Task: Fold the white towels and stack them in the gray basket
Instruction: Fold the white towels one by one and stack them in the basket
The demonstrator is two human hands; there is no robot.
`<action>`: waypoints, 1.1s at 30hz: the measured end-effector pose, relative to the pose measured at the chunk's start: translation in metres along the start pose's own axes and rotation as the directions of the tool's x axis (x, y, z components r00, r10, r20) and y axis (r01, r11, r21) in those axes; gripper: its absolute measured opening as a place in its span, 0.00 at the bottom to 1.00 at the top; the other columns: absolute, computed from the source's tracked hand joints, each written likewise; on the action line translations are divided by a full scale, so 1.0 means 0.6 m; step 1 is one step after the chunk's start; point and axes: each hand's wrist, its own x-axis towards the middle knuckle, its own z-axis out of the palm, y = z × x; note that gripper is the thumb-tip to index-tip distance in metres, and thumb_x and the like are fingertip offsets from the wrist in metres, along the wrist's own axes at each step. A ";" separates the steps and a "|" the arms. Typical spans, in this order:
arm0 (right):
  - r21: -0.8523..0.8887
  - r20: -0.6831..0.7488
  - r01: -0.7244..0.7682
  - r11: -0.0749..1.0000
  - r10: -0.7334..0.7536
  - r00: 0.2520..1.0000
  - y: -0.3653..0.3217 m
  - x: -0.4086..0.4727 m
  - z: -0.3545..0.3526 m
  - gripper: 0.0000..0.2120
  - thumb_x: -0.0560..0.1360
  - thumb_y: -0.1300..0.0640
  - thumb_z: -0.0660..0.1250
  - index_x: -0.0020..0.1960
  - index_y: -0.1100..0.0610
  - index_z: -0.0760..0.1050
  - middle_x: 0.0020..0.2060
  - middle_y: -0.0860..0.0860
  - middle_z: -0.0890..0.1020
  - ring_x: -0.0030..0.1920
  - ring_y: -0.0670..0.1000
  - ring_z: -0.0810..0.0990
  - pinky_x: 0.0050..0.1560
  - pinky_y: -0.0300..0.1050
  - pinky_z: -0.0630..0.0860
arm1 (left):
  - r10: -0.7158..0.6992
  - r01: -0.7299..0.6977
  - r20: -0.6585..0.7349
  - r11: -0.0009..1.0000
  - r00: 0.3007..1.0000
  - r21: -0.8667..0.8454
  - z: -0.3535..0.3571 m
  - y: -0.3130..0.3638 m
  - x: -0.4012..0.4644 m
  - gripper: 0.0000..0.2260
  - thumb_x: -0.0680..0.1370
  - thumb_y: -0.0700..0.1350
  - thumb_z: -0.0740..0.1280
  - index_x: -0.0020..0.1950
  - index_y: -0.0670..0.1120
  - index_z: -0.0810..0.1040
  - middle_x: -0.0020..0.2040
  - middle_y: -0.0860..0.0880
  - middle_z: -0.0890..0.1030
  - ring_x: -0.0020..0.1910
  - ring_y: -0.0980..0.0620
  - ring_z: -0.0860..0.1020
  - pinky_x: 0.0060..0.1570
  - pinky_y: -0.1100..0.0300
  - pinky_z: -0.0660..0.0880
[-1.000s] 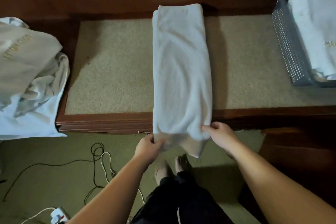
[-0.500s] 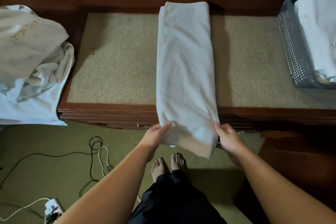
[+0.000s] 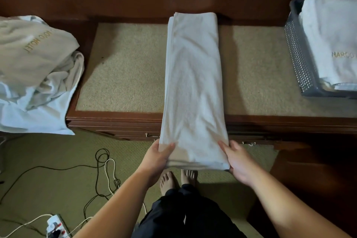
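a wooden bench (image 3: 116, 121) with a beige carpeted top runs across the view from nine to three o'clock, its front edge facing the person. below it, green carpet floor (image 3: 48, 185) fills the six to nine o'clock area.

a heap of unfolded towels (image 3: 34, 75) sits at nine o'clock, draped over the bench's left end, gold lettering showing on top.

the towel (image 3: 193, 83), folded into a long strip, lies at the centre, running from twelve toward six o'clock. its far end rests on the bench by the back board; its near end hangs past the front edge.

the basket (image 3: 297, 60) stands on the bench at two to three o'clock, well apart from the strip, with a stack (image 3: 332, 40) of folded towels inside, rising above its rim.

the left hand (image 3: 156, 160) grips the strip's near left corner, thumb on top and fingers curled under. the right hand (image 3: 237, 160) holds the near right corner, fingers mostly straight along the edge, thumb on top; how tightly it pinches, i cannot tell.

bare feet (image 3: 177, 177) show at six o'clock under the towel's end.

cables (image 3: 104, 168) loop on the floor at seven o'clock, and a power strip (image 3: 56, 226) lies near the bottom edge.
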 end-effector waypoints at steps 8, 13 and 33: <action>-0.179 0.017 0.241 0.954 -0.242 0.970 -0.042 -0.074 0.000 0.36 0.83 0.61 0.67 0.70 0.21 0.61 0.60 0.50 0.83 0.61 0.54 0.84 0.64 0.62 0.78 | 0.049 -0.051 0.024 0.996 0.998 0.068 -0.005 0.048 -0.073 0.18 0.79 0.36 0.72 0.66 0.49 0.71 0.61 0.43 0.82 0.49 0.46 0.84 0.44 0.51 0.83; -0.389 0.157 0.479 0.787 -0.456 0.876 -0.099 -0.123 0.007 0.35 0.83 0.69 0.59 0.67 0.28 0.75 0.76 0.28 0.64 0.76 0.33 0.60 0.70 0.31 0.65 | 0.307 -0.316 0.077 0.910 0.949 0.267 0.003 0.124 -0.125 0.27 0.80 0.37 0.67 0.69 0.67 0.73 0.52 0.51 0.84 0.40 0.52 0.80 0.43 0.50 0.79; -0.566 0.399 0.720 0.402 -0.631 0.665 -0.463 -0.105 -0.042 0.25 0.69 0.50 0.82 0.63 0.40 0.79 0.54 0.37 0.84 0.55 0.38 0.82 0.52 0.37 0.76 | 0.636 -0.577 0.281 0.320 0.719 0.751 0.070 0.512 -0.044 0.06 0.77 0.48 0.76 0.51 0.58 0.82 0.41 0.59 0.84 0.40 0.59 0.81 0.41 0.56 0.79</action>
